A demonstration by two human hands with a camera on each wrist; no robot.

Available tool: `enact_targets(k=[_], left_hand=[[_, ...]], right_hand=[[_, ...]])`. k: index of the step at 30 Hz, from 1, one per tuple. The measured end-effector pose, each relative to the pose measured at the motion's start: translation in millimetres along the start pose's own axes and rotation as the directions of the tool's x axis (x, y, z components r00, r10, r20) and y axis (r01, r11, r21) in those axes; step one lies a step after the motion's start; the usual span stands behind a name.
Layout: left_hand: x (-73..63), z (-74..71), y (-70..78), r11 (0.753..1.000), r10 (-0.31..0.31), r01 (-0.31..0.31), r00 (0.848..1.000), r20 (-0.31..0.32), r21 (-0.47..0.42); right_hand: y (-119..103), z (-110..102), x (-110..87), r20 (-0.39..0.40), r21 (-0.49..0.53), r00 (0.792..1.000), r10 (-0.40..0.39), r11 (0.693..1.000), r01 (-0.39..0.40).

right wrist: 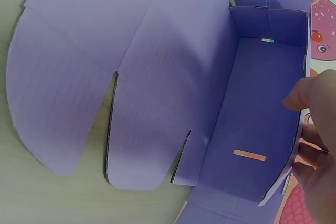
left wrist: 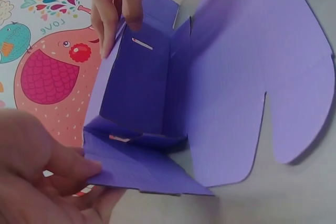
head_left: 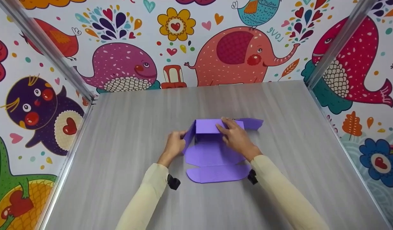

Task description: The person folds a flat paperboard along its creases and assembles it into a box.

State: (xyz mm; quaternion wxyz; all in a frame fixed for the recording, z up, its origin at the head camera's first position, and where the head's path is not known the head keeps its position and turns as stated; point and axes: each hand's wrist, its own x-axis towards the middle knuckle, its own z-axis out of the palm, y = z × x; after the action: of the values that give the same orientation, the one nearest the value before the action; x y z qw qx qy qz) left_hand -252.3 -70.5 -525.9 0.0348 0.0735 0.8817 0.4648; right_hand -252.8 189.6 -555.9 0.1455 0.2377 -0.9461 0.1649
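OK, purple box (head_left: 212,155) half-folded on table (head_left: 126,134): L hand (head_left: 174,144) pinches side flap (head_left: 190,139), R hand (head_left: 237,138) grips slotted panel (right wrist: 257,103) edge; prob. best keep panel square, crease flap w/o tearing.

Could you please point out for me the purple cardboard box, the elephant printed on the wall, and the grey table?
Purple cardboard box (head_left: 212,155): head view, on its flat middle panel.
Elephant (head_left: 228,72): head view, on its body below the ear.
Grey table (head_left: 129,134): head view, on its bare top, left of the box.
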Motion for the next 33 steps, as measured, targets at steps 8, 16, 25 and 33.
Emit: enact_targets(k=[8,16,25,33], left_hand=[[-3.4,6.9,3.9,1.0,0.014,-0.013,1.0,0.026,-0.027],[-7.7,19.9,10.5,0.999,0.023,-0.024,1.0,0.006,0.036],[-10.6,27.0,17.2,0.999,-0.049,0.049,0.998,-0.027,0.012],[-13.3,39.8,22.3,0.99,-0.142,0.14,0.986,-0.084,-0.023]], right_hand=[[-1,1,-0.5,-0.013,-0.018,1.0,-0.016,1.0,0.016],[0,2,-2.1,-0.022,-0.027,1.0,-0.016,1.0,0.016],[-2,2,-1.6,-0.027,-0.011,1.0,-0.013,1.0,0.012],[-2,-1,-1.5,-0.011,-0.004,1.0,0.008,1.0,-0.008]])
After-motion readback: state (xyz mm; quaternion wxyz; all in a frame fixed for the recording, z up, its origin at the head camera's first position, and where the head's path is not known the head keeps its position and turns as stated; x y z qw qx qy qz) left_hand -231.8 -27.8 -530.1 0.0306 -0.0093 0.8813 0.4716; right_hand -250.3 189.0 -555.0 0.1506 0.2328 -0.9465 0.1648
